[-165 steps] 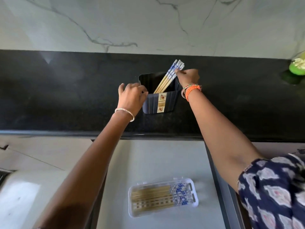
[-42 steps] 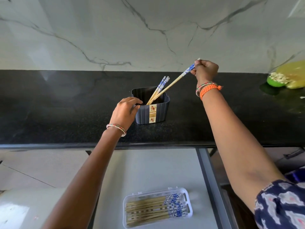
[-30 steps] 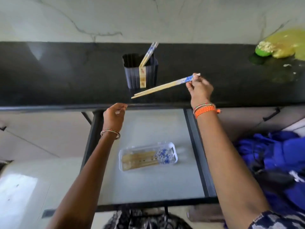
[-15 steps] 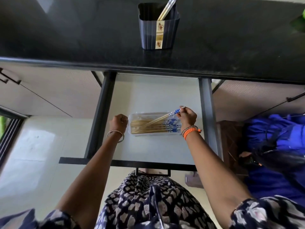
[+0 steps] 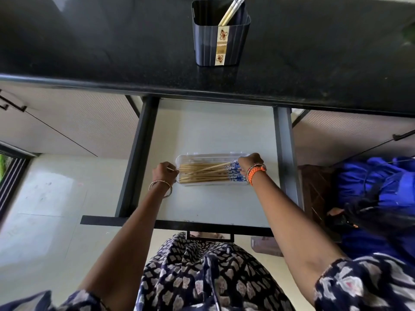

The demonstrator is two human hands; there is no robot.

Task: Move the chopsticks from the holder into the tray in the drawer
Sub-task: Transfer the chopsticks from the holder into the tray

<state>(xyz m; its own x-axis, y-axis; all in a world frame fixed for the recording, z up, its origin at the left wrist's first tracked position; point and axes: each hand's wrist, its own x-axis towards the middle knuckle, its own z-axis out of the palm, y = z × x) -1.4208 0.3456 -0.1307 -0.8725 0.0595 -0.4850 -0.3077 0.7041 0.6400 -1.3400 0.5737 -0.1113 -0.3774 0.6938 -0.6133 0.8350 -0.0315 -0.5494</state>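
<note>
Right hand (image 5: 249, 163) grip pinching slanted chopsticks (image 5: 207, 169) over tray (image 5: 186, 157) (fingertips hidden), left hand (image 5: 164, 173) curled, grip unclear

One holder (image 5: 221, 34) stands on one black counter (image 5: 89, 52), at twelve o'clock. Two chopsticks, as far as can be told, lean in it (image 5: 231, 9); their tops are cut off by the frame edge.

One open drawer (image 5: 215, 131) sits at the centre. It holds one clear tray (image 5: 186, 157). The chopsticks in the tray (image 5: 202, 175) lie in a packed bundle, too close to count exactly; about ten. One of them (image 5: 208, 168) lies slanted across the rest.

Two hands are in view: one left hand (image 5: 164, 172) at nine o'clock of the tray, one right hand (image 5: 249, 161) at three o'clock.
</note>
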